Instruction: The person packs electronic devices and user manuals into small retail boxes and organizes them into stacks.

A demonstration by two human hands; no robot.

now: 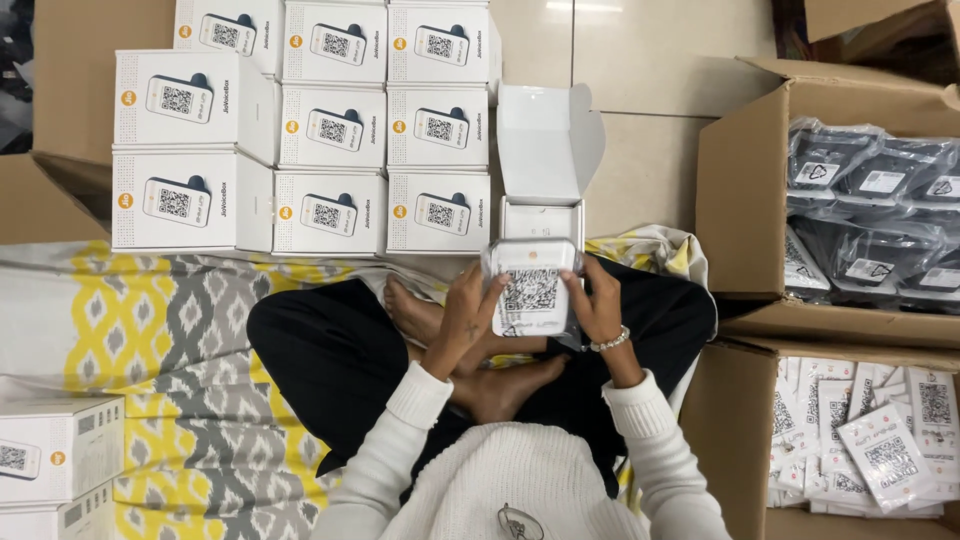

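Seated on patterned yellow-grey cloth (130, 320), left hand (468, 318) and right hand (598, 308) gripping plastic-wrapped white device (530, 290) over open white carton (545, 190), poised for boxing

White device (531, 288) in clear plastic wrap, square code panel facing up, held flat over the lap between both hands. Just beyond it, touching its far edge: small white carton (543, 218), lid flap standing open, upright on the floor.
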